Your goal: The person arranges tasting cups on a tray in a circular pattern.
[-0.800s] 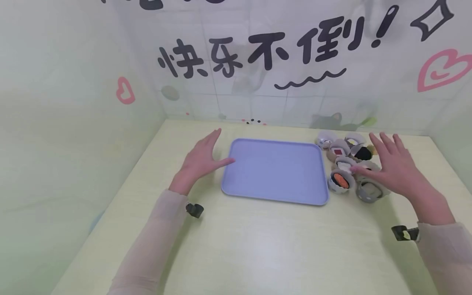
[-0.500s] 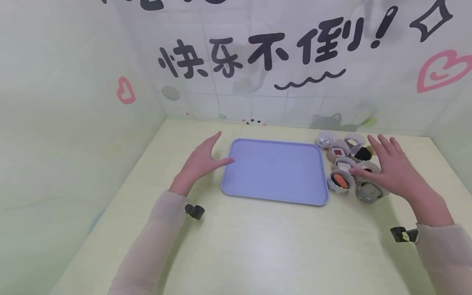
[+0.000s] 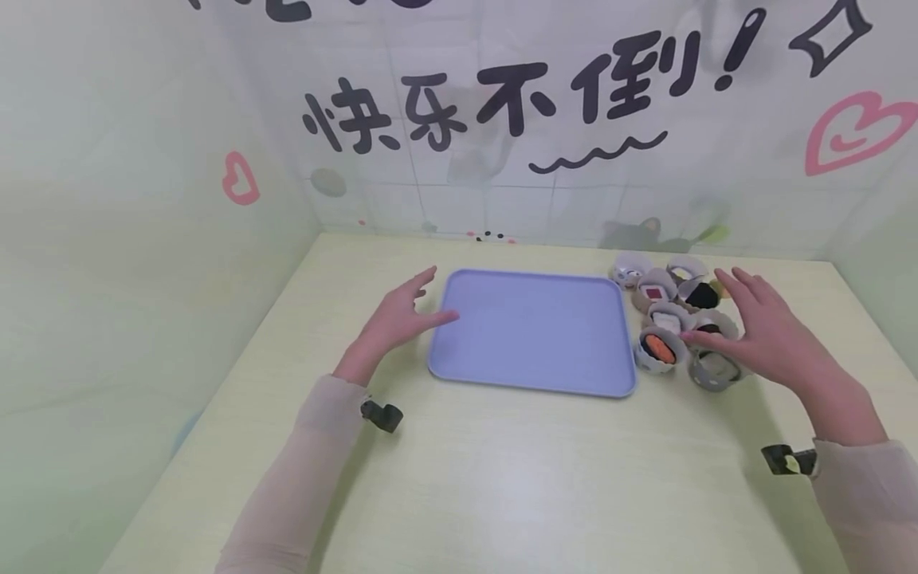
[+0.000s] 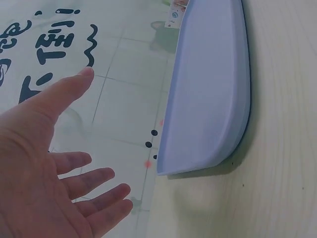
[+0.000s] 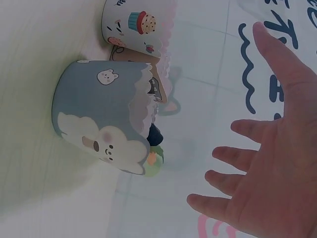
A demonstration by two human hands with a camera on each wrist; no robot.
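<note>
Left hand [image 3: 397, 319]: while the thumb is held well away from the loosely bent fingers, the hand has hold of nothing; in the head view its thumb tip overlaps the left edge of the tray, and the left wrist view shows a gap between the two.
Right hand [image 3: 773, 335]: thumb and fingers spread wide, nothing gripped; it hangs beside the cups, its thumb tip overlapping them in the head view and apart from them in the right wrist view.
Tray [image 3: 531, 335]: pale violet-blue, rounded corners, raised rim; flat on the table [image 3: 502, 486] between the two hands.
Cups [image 3: 667, 309]: scallop-edged, grouped closely along the tray's right side, fillings visible.
Cup with orange filling [image 3: 649, 365]: upright, just beside the tray's right edge; contact cannot be determined.
Blue-grey cup [image 5: 101, 99]: printed with animal faces, upright, facing the right palm.
Wrists: a black device [image 3: 382, 415] at the left, another [image 3: 789, 460] at the right, both by pale sleeves [image 3: 283, 486].
Backdrop [image 3: 495, 171]: pale, dark lettering, pink hearts.
</note>
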